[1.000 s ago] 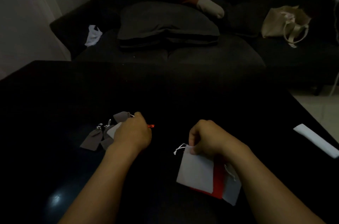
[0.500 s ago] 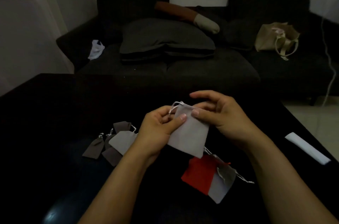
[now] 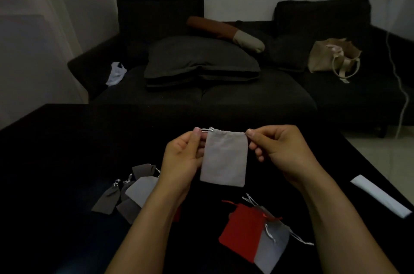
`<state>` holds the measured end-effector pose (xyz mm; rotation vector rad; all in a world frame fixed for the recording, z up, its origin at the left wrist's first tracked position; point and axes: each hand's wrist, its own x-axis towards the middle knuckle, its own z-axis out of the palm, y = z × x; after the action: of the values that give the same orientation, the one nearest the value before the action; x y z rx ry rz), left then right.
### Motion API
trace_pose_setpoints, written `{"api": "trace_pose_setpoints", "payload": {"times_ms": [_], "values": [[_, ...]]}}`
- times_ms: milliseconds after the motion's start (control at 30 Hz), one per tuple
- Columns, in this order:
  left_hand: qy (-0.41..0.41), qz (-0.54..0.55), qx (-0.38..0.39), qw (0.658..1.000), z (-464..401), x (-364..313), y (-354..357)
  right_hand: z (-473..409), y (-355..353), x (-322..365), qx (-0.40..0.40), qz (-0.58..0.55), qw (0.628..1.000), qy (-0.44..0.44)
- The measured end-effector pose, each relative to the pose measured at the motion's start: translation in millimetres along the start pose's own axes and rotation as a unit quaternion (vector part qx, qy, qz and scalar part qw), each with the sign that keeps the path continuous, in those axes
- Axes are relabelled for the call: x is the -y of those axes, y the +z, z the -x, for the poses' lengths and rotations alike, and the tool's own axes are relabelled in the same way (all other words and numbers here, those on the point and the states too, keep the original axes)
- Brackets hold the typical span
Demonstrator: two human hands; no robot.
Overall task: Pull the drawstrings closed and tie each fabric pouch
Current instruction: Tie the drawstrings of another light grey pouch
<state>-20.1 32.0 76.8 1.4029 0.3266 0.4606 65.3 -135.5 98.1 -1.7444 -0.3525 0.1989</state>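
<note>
A light grey fabric pouch hangs upright above the black table, held between both hands. My left hand pinches the white drawstring at the pouch's top left corner. At the top right corner, my right hand pinches the other drawstring end. The pouch mouth looks flat and ungathered. A red pouch and a grey pouch with loose strings lie overlapped on the table at the lower right. Several grey and dark pouches lie in a pile to the left.
A white folded strip lies near the table's right edge. Behind the table stands a dark sofa with cushions, a beige tote bag and a white plastic bag.
My hands lifted the light grey pouch off the right-hand pile, raised it, and moved apart to its two top corners, now pinching the drawstrings on either side.
</note>
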Motion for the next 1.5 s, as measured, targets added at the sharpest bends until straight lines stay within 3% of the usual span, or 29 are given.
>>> {"api": "trace_pose_setpoints", "payload": {"times_ms": [100, 167, 267, 333, 367, 600, 733, 867, 1000, 1200, 1500], "values": [[-0.002, 0.021, -0.043, 0.999, -6, 1, -2, -1, 0, -1, -0.020, -0.023, 1.000, -0.003], [-0.048, 0.167, -0.051, 0.983, -12, 3, -5, -2, 3, 0, -0.005, -0.135, 0.990, 0.025], [-0.118, 0.389, 0.002, 0.914, -12, -1, -7, -1, 13, 2, 0.075, -0.393, 0.911, 0.098], [-0.125, 0.413, 0.016, 0.902, -7, -1, -4, 2, 20, 5, 0.114, -0.498, 0.851, 0.125], [-0.125, 0.418, 0.016, 0.900, -6, -2, -3, 1, 23, 5, 0.115, -0.516, 0.840, 0.124], [-0.057, 0.413, -0.056, 0.907, -23, 3, -9, -12, 26, -6, 0.039, -0.504, 0.857, 0.103], [-0.002, 0.271, -0.048, 0.961, -17, 6, -6, -9, 32, -6, 0.041, -0.462, 0.881, 0.093], [0.047, 0.154, 0.016, 0.987, -6, 3, 0, -5, 34, -4, 0.065, -0.435, 0.896, 0.059], [0.068, 0.138, -0.019, 0.988, -6, 5, 3, -5, 35, -8, 0.063, -0.395, 0.915, 0.061], [-0.022, 0.238, -0.018, 0.971, -14, 12, 3, -8, 37, -12, 0.071, -0.373, 0.921, 0.089], [0.036, 0.124, -0.029, 0.991, -13, 15, 2, -7, 29, -14, 0.087, -0.366, 0.917, 0.133]]}}
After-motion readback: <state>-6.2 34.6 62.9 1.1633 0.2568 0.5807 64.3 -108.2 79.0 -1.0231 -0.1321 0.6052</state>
